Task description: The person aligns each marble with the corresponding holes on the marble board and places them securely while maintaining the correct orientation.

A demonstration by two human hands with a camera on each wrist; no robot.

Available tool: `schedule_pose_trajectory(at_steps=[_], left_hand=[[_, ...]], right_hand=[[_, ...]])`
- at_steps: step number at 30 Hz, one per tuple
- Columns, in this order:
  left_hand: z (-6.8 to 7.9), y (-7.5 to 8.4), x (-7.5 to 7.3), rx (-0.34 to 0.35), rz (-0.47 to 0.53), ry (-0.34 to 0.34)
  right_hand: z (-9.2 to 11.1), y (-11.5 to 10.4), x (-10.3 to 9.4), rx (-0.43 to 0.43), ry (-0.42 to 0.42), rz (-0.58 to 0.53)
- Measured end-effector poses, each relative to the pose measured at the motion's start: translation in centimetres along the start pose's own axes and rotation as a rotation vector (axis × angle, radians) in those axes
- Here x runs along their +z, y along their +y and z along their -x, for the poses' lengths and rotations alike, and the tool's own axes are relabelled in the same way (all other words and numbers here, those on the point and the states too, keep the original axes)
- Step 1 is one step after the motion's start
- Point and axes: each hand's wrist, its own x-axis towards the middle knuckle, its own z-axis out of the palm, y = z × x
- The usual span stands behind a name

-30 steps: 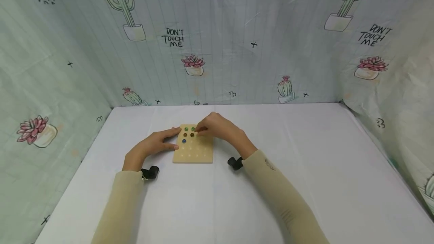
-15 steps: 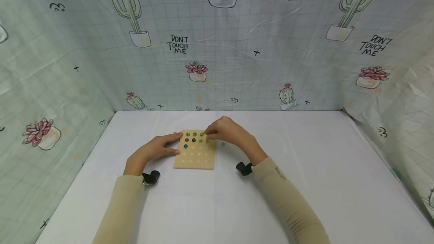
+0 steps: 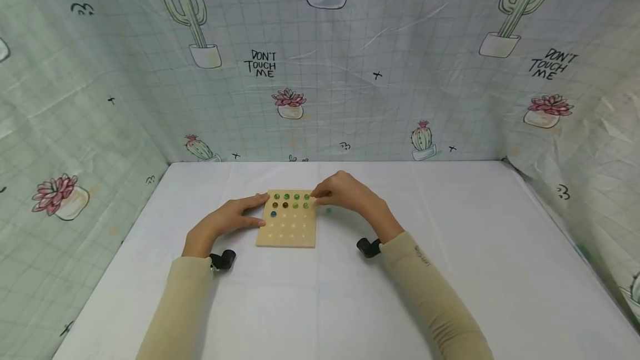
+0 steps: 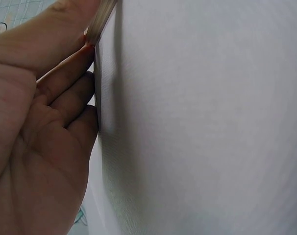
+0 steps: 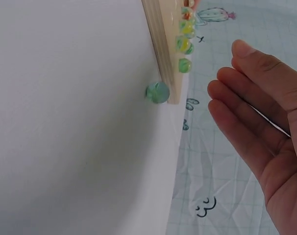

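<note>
A square wooden board (image 3: 295, 235) with rows of shallow holes lies on the table. Green marbles (image 3: 296, 196) fill its back row. Behind the front rows sit two dark amber marbles (image 3: 285, 205) and two yellow-green ones (image 3: 295, 205), with a blue marble (image 3: 273, 214) in the row nearer me. My left hand (image 3: 227, 218) rests against the board's left edge, thumb and fingers spread. Just off the back right corner, my right hand (image 3: 345, 192) hovers with loosely bent fingers; nothing shows between them in the right wrist view. A loose green marble (image 5: 158, 92) lies beside the board's right side.
The board stands on a white-covered table (image 3: 320, 304). Patterned cloth (image 3: 350, 71) with cactus drawings rises behind the table and at both sides. A black wrist camera (image 3: 223, 260) sits on the left wrist, another camera (image 3: 368, 248) on the right.
My right hand has moved rightward along the back row to the corner, uncovering more green and yellow-green marbles in their holes. The left hand keeps its place at the board.
</note>
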Motion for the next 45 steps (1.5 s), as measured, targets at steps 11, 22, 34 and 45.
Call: schedule_pose_trajectory(at_steps=[11,22,34,45], left_hand=[[0.2,0.2,0.0,-0.016,0.014,-0.007],[0.0,0.0,0.0,-0.009,0.011,-0.007],[0.2,-0.3,0.1,-0.008,0.005,-0.002],[0.3,-0.1,0.0,-0.007,0.003,-0.001]], right_hand=[[1.5,1.8,0.2,0.126,-0.075,-0.008],[1.9,3.0,0.6,0.136,-0.105,-0.029],[1.3,2.8,0.9,0.092,-0.139,0.059],[1.7,2.6,1.0,0.088,-0.105,0.064]])
